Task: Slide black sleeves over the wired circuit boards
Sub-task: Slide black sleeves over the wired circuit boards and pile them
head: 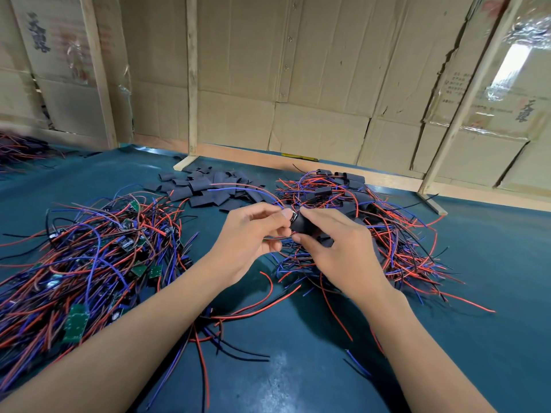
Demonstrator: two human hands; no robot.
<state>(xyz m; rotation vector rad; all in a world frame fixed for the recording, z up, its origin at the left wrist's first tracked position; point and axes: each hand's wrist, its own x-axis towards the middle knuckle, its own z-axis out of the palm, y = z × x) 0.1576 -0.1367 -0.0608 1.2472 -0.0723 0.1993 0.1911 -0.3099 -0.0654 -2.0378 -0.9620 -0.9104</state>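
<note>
Left hand [252, 236] pinches wired board [293, 217]; right hand [337, 248] pinches black sleeve [301, 225].

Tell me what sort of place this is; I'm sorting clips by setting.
Probably a small hand-assembly workshop: heaps of wired circuit boards, a pile of cut black sleeves, and cardboard walls.

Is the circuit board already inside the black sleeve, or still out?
Partly in. The black sleeve in the right hand covers most of the board; one edge shows at its mouth, by the left hand.
</note>
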